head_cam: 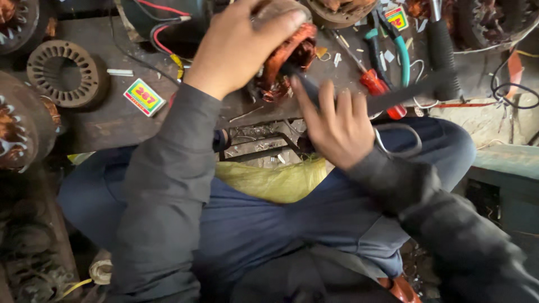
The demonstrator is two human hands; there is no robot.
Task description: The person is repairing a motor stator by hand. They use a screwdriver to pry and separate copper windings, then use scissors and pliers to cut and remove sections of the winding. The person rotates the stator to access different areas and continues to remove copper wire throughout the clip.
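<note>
My left hand grips a motor stator with orange-red copper windings, holding it tilted over the workbench edge. My right hand holds a long dark flat tool, blurred by motion, whose tip lies against the windings at the stator's lower side. Both arms wear dark grey sleeves. I sit cross-legged in blue trousers below the bench.
A red-handled screwdriver, teal-handled pliers and a black-handled tool lie on the dark workbench. An empty laminated stator ring, other wound stators, a small colourful box, wires and a yellow bag surround me.
</note>
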